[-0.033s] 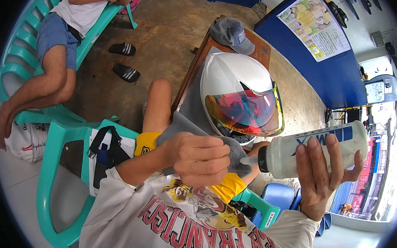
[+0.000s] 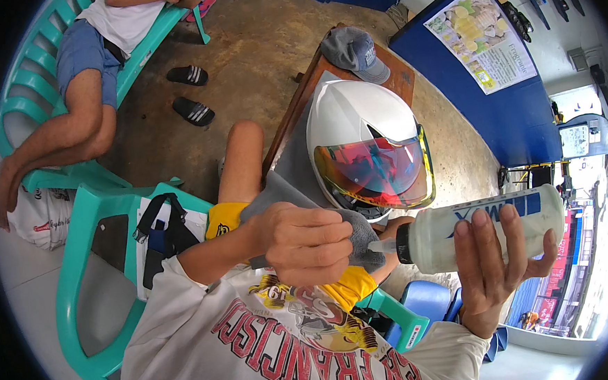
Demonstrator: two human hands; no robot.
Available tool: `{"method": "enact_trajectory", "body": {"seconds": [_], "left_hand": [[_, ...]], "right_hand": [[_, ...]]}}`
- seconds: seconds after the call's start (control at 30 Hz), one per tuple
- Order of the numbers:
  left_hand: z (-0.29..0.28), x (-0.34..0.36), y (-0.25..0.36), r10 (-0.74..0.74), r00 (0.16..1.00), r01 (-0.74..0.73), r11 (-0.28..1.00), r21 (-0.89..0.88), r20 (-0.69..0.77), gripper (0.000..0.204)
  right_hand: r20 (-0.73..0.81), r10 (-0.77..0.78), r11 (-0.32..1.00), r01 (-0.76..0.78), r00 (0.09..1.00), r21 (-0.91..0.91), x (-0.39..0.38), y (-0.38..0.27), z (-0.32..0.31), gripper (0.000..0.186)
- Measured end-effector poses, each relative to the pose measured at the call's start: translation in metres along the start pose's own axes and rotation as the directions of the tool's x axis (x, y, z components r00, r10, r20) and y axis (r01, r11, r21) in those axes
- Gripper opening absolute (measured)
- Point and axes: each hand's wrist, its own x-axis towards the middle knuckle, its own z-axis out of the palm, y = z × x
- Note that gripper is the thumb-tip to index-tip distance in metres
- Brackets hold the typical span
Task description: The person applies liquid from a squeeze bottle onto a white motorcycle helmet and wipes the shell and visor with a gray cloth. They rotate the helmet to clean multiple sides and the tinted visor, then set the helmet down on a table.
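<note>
My left hand [image 2: 307,244] is closed in a fist with a grey cloth [image 2: 364,238] bunched in it. The cloth shows on both sides of the knuckles. In my right hand [image 2: 493,269] lies a translucent squeeze bottle [image 2: 432,234] with a black collar and a pointed nozzle, tipped on its side. Its nozzle tip points at the cloth, very close to it; whether they touch I cannot tell. Just beyond both hands a white helmet [image 2: 355,114] with a reddish, mirrored visor [image 2: 379,171] rests on a grey cover [image 2: 295,159].
Under the helmet stands a wooden table [image 2: 398,80] bearing a grey cap [image 2: 355,51]. A green plastic chair [image 2: 74,301] is at my left, with a black strapped bag [image 2: 164,233] on it. Another person [image 2: 83,99] reclines on a green bench [image 2: 29,85]. Black slides [image 2: 191,110] lie on the floor.
</note>
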Motion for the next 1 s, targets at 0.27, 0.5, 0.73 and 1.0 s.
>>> {"method": "enact_trajectory", "body": {"seconds": [0.27,0.5,0.73,1.0], "left_hand": [[0.001,0.001,0.001,0.017,1.000,-0.017,1.000,-0.015,0.003,0.012],[0.005,0.001,0.002,0.038,0.999,-0.038,0.999,-0.005,-0.020,0.011],[0.006,0.002,0.003,0.036,0.999,-0.036,0.999,-0.017,-0.017,0.011],[0.003,0.003,0.005,0.018,1.000,-0.018,0.999,-0.044,0.002,0.009]], "right_hand": [[0.008,0.046,0.999,-0.046,0.999,0.021,0.002,-0.002,-0.001,0.038],[-0.002,0.073,0.997,-0.073,0.997,0.005,0.000,-0.001,-0.003,0.042],[0.020,0.098,0.995,-0.098,0.995,0.015,-0.003,-0.002,-0.006,0.045],[-0.056,0.103,0.994,-0.100,0.993,0.044,-0.012,0.001,0.005,0.046]]}}
